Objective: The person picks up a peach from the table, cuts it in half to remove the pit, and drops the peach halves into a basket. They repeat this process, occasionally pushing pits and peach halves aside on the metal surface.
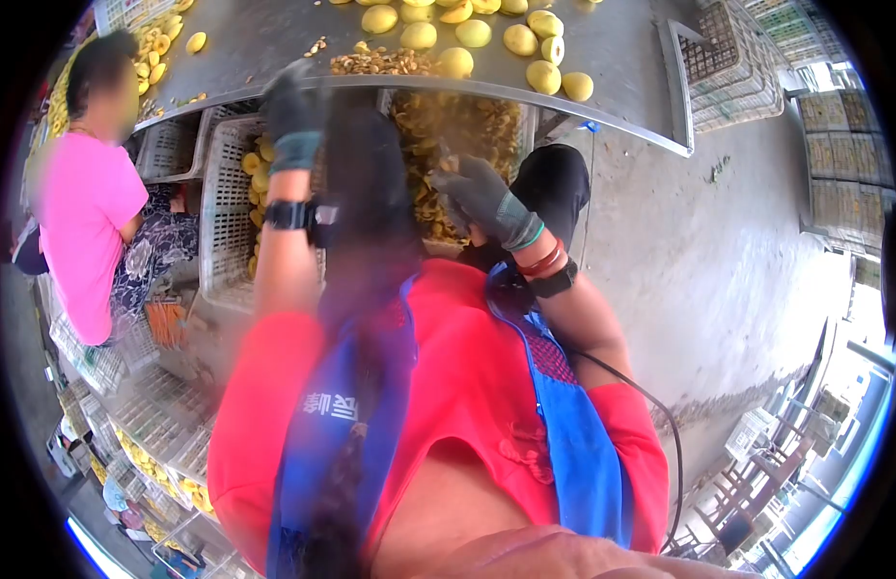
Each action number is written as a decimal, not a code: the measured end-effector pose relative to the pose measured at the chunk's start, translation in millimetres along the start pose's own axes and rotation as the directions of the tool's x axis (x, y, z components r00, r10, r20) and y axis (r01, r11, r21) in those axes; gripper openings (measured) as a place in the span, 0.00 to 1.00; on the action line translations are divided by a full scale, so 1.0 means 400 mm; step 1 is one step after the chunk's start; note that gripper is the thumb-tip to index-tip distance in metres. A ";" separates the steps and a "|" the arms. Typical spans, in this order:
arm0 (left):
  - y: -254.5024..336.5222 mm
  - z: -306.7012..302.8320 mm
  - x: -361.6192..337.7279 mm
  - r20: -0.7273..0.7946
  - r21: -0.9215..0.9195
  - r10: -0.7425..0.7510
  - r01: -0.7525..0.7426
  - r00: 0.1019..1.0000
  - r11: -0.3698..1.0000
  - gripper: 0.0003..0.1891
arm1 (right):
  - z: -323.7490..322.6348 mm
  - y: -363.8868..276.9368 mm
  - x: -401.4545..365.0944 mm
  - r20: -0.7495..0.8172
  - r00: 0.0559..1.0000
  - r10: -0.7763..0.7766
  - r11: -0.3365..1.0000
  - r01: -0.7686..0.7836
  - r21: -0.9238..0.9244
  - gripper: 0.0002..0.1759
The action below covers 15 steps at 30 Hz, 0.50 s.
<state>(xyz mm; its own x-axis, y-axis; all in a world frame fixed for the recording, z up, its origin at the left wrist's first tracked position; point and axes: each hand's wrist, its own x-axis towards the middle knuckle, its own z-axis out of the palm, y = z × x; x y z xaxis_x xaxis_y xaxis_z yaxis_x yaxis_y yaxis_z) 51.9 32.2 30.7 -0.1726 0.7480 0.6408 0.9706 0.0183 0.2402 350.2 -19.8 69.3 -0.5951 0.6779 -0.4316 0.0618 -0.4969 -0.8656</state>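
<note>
My left hand (pixel 295 111), in a dark glove with a teal cuff, reaches to the metal table's (pixel 274 58) near edge, above a white crate (pixel 224 207) of cut yellow fruit (pixel 259 164). Its fingers are smeared by motion. My right hand (pixel 486 201), in a grey-green glove, is closed with the fingers curled, over a container of yellow-brown scraps (pixel 453 130) between my knees. I cannot tell what it holds. Whole yellow fruits (pixel 473 34) lie on the tabletop beyond, beside a pile of brown pits and bits (pixel 382 64).
A person in a pink shirt (pixel 91 207) sits at the left by more halved fruit (pixel 158 48). Plastic crates (pixel 728 68) are stacked at the right end of the table. Further crates (pixel 158 400) stand behind on the left. Concrete floor (pixel 699 251) stretches to my right.
</note>
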 end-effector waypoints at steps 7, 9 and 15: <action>0.322 0.285 0.153 0.657 0.019 0.105 -0.156 0.747 0.988 0.29 | -0.034 0.051 0.027 -0.098 0.995 -0.013 0.999 0.010 -0.037 0.09; 0.320 0.421 0.152 0.721 0.054 0.128 -0.239 0.681 0.969 0.29 | -0.043 0.052 0.021 -0.108 0.994 -0.015 1.000 0.017 0.016 0.09; 0.296 0.496 0.168 0.809 -0.040 0.189 -0.268 0.557 0.963 0.35 | -0.060 0.051 0.006 -0.137 0.990 -0.044 0.996 0.054 0.071 0.07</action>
<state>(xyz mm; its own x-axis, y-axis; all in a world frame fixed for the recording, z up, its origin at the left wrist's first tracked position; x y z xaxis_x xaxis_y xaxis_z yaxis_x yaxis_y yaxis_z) 188.6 216.2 -42.3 0.2229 0.9566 -0.1876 0.9738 -0.2096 0.0883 369.2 -15.3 44.6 -0.4816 0.7669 -0.4241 -0.0270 -0.4967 -0.8675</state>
